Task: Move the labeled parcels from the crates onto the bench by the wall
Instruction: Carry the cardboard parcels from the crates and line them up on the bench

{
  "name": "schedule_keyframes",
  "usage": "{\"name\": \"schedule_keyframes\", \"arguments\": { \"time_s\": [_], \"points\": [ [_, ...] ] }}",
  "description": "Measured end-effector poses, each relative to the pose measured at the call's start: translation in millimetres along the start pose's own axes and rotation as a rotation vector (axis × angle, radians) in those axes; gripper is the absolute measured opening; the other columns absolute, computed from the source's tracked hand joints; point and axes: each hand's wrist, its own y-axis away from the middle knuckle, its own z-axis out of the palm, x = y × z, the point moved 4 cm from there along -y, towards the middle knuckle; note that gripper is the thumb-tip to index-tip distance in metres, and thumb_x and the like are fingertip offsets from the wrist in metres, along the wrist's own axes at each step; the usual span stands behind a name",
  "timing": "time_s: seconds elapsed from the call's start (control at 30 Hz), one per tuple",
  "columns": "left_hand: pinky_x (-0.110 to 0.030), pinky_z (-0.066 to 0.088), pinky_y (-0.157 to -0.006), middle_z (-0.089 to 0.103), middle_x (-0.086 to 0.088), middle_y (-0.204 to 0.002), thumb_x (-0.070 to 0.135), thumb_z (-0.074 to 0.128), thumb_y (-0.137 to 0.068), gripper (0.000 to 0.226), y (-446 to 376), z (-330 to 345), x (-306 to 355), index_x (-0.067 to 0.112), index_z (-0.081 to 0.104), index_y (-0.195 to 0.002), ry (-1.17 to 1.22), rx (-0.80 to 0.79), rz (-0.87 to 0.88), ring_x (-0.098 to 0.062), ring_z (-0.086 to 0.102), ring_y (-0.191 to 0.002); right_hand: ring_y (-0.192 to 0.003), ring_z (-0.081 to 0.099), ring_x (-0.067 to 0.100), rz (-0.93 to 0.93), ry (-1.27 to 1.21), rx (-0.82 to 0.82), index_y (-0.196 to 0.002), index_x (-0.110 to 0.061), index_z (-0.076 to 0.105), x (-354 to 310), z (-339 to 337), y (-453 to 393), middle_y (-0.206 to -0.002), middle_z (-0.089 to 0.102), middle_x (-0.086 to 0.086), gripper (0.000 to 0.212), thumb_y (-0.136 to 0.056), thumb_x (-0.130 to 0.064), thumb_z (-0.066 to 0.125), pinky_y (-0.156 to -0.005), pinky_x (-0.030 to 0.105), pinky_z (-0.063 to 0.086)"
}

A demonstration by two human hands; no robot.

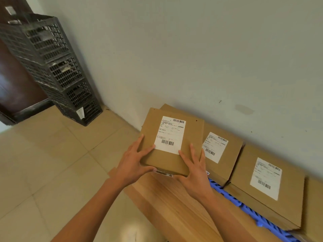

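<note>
Both my hands hold a flat brown parcel (pixel 172 145) with a white barcode label, over the left end of the wooden bench (pixel 174 201). My left hand (pixel 134 163) grips its near left corner, fingers on top and thumb at the near edge. At the near right corner is my right hand (pixel 195 170), its thumb by the label and its fingers over the right edge. The parcel lies on or just above another parcel (pixel 166 107), of which only a far corner shows. Two more labeled parcels (pixel 222 149) (pixel 267 182) lie along the wall.
A tall stack of black lattice crates (pixel 52 67) stands in the left corner beside a dark door (pixel 15 84). A blue plastic strip (pixel 244 206) runs under the parcels on the bench. Beige tiled floor (pixel 52 163) lies to the left.
</note>
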Motion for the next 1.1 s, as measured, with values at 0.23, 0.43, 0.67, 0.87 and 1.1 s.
{"name": "schedule_keyframes", "arguments": {
  "time_s": [0.23, 0.43, 0.67, 0.87, 1.1],
  "points": [
    [-0.043, 0.023, -0.123, -0.002, 0.015, -0.168, 0.059, 0.082, -0.07, 0.089, -92, -7, -19, 0.05, 0.041, -0.148, -0.01, -0.062, 0.053, -0.016, 0.013, -0.153, -0.145, -0.038, 0.015, 0.056, -0.021, 0.068, -0.155, -0.045, 0.021, 6, 3, -71, -0.159, -0.025, -0.029, 0.093, -0.082, -0.043, 0.079, -0.121, 0.052, 0.009],
    [-0.041, 0.023, -0.124, 0.002, 0.015, -0.168, 0.05, 0.088, -0.068, 0.086, -179, -11, -52, 0.047, 0.049, -0.144, 0.092, -0.117, 0.107, -0.012, 0.013, -0.152, -0.148, -0.033, 0.022, 0.146, 0.001, 0.1, -0.156, -0.041, 0.024, 1, 13, -138, -0.162, -0.022, -0.023, 0.091, -0.083, -0.04, 0.079, -0.124, 0.055, 0.013],
    [-0.046, 0.024, -0.123, 0.004, 0.008, -0.169, 0.047, 0.09, -0.067, 0.085, -251, -9, -82, 0.043, 0.052, -0.143, 0.135, -0.211, 0.21, -0.017, 0.013, -0.153, -0.15, -0.028, 0.026, 0.278, 0.002, 0.155, -0.156, -0.04, 0.027, -4, 31, -188, -0.165, -0.016, -0.019, 0.094, -0.08, -0.037, 0.082, -0.124, 0.054, 0.012],
    [-0.051, 0.024, -0.122, -0.001, 0.009, -0.169, 0.052, 0.087, -0.069, 0.088, -276, 7, -94, 0.045, 0.047, -0.146, 0.093, -0.329, 0.246, -0.017, 0.009, -0.154, -0.148, -0.033, 0.025, 0.356, 0.018, 0.16, -0.156, -0.044, 0.022, 3, 49, -196, -0.161, -0.023, -0.025, 0.094, -0.081, -0.042, 0.08, -0.122, 0.058, 0.015],
    [-0.057, 0.015, -0.122, 0.006, 0.002, -0.169, 0.079, 0.062, -0.075, 0.08, -286, 3, -89, 0.044, 0.046, -0.146, -0.229, -0.263, 0.413, -0.025, -0.01, -0.155, -0.147, -0.035, 0.02, 0.366, 0.08, 0.154, -0.158, -0.043, 0.013, -1, 49, -195, -0.163, -0.026, -0.015, 0.09, -0.086, -0.065, 0.062, -0.121, 0.049, 0.009]
  ]
}}
